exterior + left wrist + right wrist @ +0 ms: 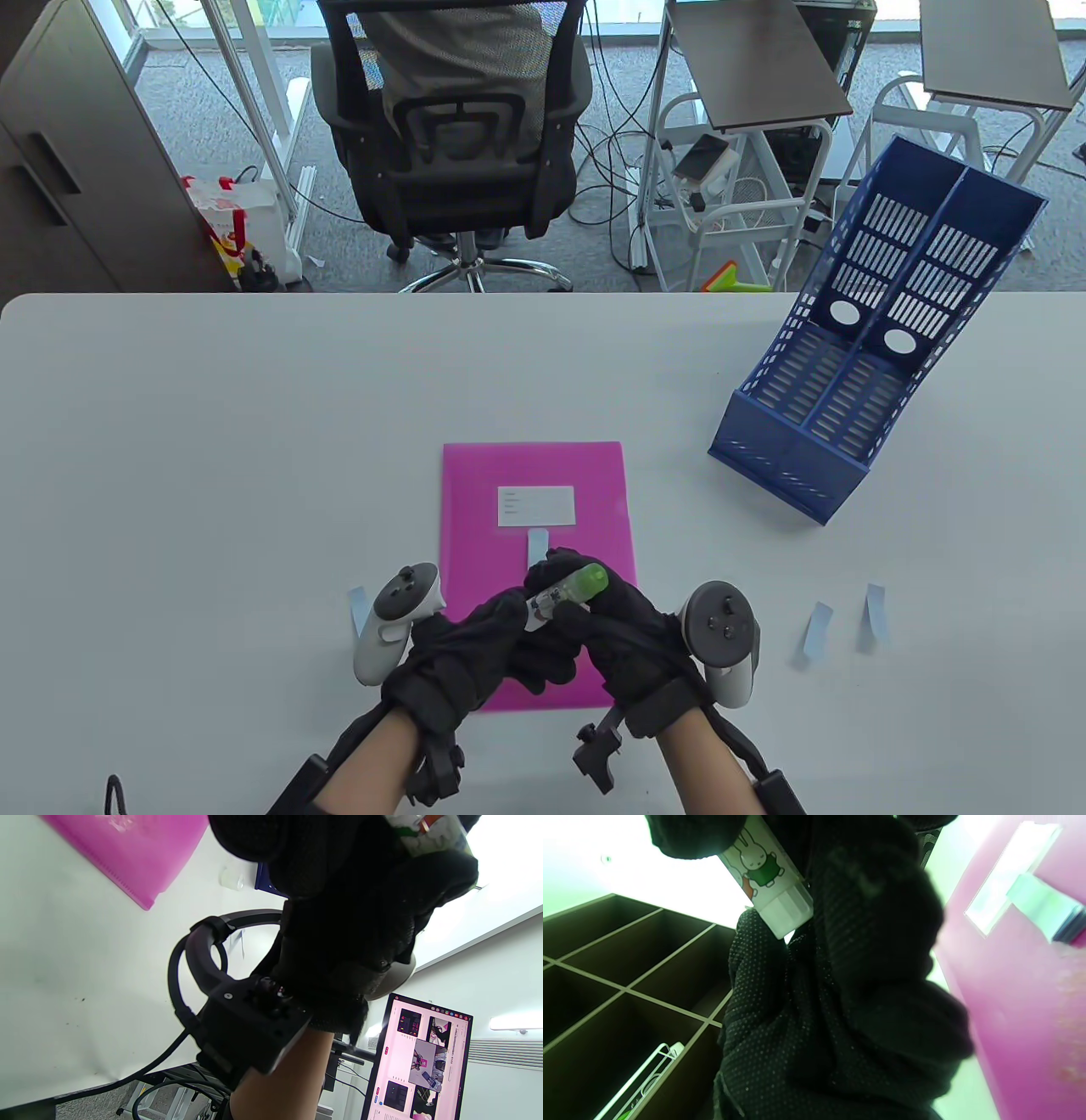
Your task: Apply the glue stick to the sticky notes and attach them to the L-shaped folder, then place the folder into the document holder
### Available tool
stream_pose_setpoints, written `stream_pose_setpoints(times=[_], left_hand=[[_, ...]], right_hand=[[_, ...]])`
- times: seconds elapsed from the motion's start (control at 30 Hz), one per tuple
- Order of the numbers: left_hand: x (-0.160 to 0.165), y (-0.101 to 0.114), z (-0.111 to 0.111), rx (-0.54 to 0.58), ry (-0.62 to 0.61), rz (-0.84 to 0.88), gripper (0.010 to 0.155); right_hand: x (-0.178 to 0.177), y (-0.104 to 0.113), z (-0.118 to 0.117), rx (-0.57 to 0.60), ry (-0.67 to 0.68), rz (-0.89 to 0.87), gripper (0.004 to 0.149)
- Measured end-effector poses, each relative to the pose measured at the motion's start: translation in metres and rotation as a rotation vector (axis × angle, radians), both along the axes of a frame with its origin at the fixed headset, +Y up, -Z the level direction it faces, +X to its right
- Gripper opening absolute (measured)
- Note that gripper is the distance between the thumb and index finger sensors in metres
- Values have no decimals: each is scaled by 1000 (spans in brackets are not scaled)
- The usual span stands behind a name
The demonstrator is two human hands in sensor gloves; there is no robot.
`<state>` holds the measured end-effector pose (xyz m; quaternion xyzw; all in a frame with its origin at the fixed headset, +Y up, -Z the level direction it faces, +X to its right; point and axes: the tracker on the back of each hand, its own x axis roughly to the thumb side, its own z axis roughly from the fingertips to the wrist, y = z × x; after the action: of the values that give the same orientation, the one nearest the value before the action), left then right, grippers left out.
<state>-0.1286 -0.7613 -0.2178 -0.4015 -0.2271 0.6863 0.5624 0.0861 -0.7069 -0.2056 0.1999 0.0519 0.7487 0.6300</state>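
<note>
Both hands are gripping the glue stick [564, 594] above the pink folder's [594, 484] near end, the left hand [462, 649] curling round the body while the right hand [615, 620] is pinching the green cap end; separating should proceed straight, body steadied.

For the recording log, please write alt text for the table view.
Both gloved hands, left hand and right hand, hold a green-capped glue stick over a pink folder bearing a white label. A blue document holder stands at right.
</note>
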Motion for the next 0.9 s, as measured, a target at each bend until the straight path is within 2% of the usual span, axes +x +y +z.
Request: stream_pose_setpoints(times=[0.07,0.13,0.2,0.27,0.33,0.43,0.57,0.67,0.8,0.87,0.9], left_hand=[[-2,2,-2,5,10,1,57],[-8,6,-6,79,48,-75,65],[-17,10,-9,157,82,-160,60],[-26,15,-11,233,133,-253,56],[-35,20,-12,298,182,-331,56],[-41,26,-13,355,229,-386,57],[-40,34,-12,406,237,-432,51],[-38,43,-9,501,257,-538,49],[-43,64,-7,705,326,-800,49],[-48,72,-4,881,332,-1031,44],[-50,72,-2,961,304,-1200,42]], right_hand=[[2,3,1,3,7,4,54],[9,10,1,20,16,29,54],[17,16,0,25,26,72,54],[31,24,0,19,35,163,53],[45,27,3,18,49,328,53],[60,25,9,35,37,544,53],[72,12,14,88,-33,631,53],[74,7,14,88,-37,691,54],[72,11,15,168,-83,878,57],[72,13,17,208,-86,1016,60],[72,14,17,225,-84,1078,61]])
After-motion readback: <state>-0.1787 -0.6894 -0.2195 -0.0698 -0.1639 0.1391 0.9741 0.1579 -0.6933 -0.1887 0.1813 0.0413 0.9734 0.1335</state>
